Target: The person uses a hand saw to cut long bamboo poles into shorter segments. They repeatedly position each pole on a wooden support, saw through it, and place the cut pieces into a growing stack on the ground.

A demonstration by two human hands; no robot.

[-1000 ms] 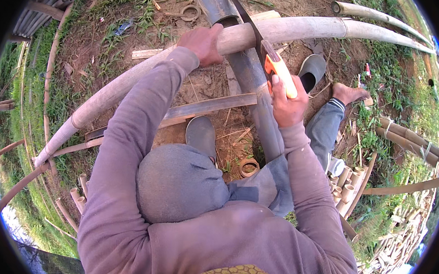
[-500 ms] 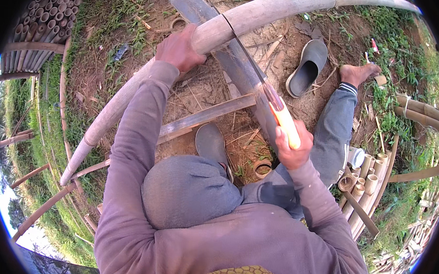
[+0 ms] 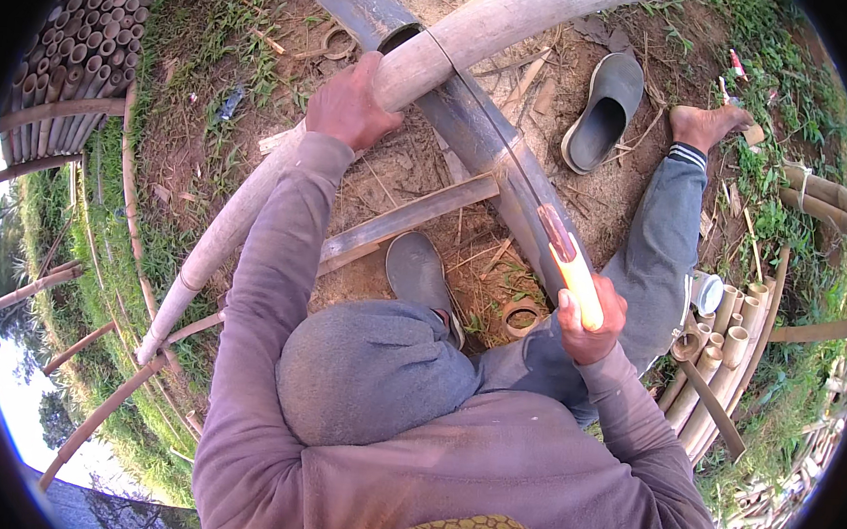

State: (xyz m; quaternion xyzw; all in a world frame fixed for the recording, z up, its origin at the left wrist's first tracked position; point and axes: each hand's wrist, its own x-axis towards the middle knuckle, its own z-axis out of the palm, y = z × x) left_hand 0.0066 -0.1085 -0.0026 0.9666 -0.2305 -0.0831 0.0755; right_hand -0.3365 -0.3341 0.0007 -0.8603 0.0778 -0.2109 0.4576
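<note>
A long pale bamboo pole (image 3: pixel 508 25) slants across from upper right to lower left, resting over a dark bamboo beam (image 3: pixel 468 138). My left hand (image 3: pixel 355 106) is wrapped round the pole close to where it crosses the beam. In my right hand (image 3: pixel 593 321) is the pale yellow-orange handle of a handsaw (image 3: pixel 554 235). Its thin dark blade reaches up and left from the handle, lying across the pole just right of my left hand. The fingers of my right hand are closed around the grip, beside my right leg.
A narrow wooden bar (image 3: pixel 412 216) joins the beam from the left. A loose grey clog (image 3: pixel 604 111) lies by my bare right foot (image 3: pixel 704 126). Cut bamboo pieces (image 3: pixel 716 352) are gathered at right, with a white container (image 3: pixel 706 292). Stacked bamboo (image 3: pixel 81 41) fills the far left.
The saw and my right hand have moved down and right, back toward my body. My left hand stays on the pole. The whole view has shifted slightly.
</note>
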